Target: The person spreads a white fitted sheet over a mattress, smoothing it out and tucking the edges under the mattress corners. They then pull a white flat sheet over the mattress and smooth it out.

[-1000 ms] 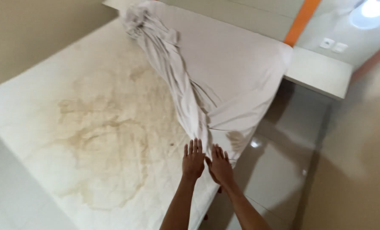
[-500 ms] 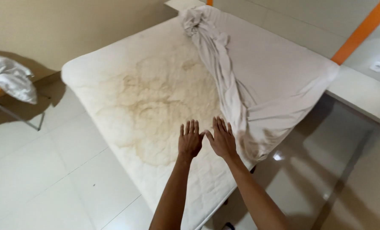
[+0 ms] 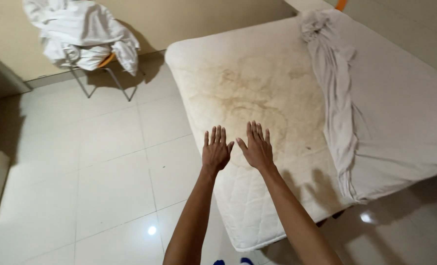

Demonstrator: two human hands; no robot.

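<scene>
Two hands, left hand (image 3: 215, 151) and right hand (image 3: 256, 147), flat over stained mattress (image 3: 257, 98), fingers spread wide, holding nothing; sheet (image 3: 334, 83) bunched aside, baring it

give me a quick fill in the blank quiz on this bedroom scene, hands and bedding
1. Both hands, the left hand and the right hand, are held out flat with fingers ____.
2. The bare part of the mattress shows large brownish ____.
3. The grey sheet covers only the ____ side of the mattress.
4. White bedding is piled on a ____ by the wall.

Missing words: spread; stains; right; chair
</scene>
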